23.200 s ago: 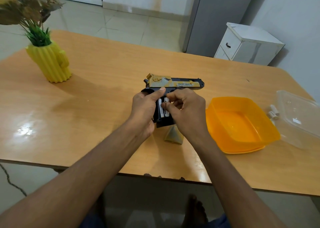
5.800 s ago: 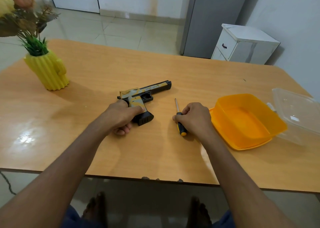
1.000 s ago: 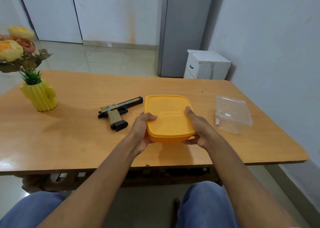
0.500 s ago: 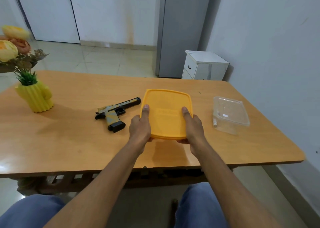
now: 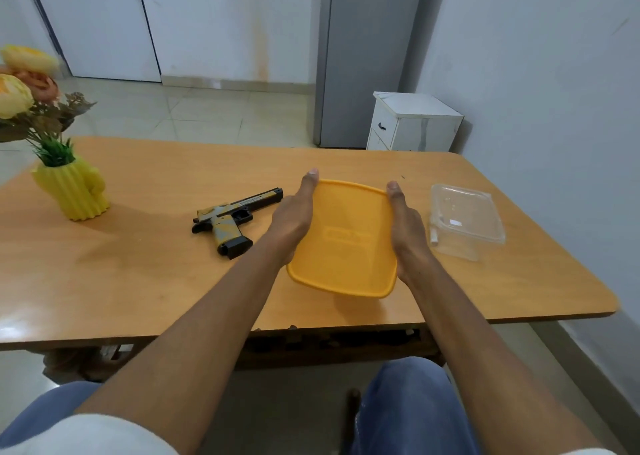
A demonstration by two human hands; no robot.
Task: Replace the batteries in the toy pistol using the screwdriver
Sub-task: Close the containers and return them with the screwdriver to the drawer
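The black and tan toy pistol (image 5: 235, 219) lies on its side on the wooden table (image 5: 138, 253), left of my hands. I hold an orange box with its lid on (image 5: 343, 243) above the table, tilted toward me. My left hand (image 5: 294, 219) grips its left edge and my right hand (image 5: 405, 226) grips its right edge, thumbs stretched along the lid and fingers hidden beneath. The screwdriver is nowhere in sight.
A clear plastic container (image 5: 464, 219) sits at the right of the table with a white battery (image 5: 433, 238) against its left side. A yellow cactus vase (image 5: 74, 191) with flowers stands at the far left. A white cabinet (image 5: 412, 122) and a grey fridge (image 5: 360, 56) stand behind.
The orange box has come up off the table and tipped toward me. Both hands slid forward along its sides. The pistol has not moved.
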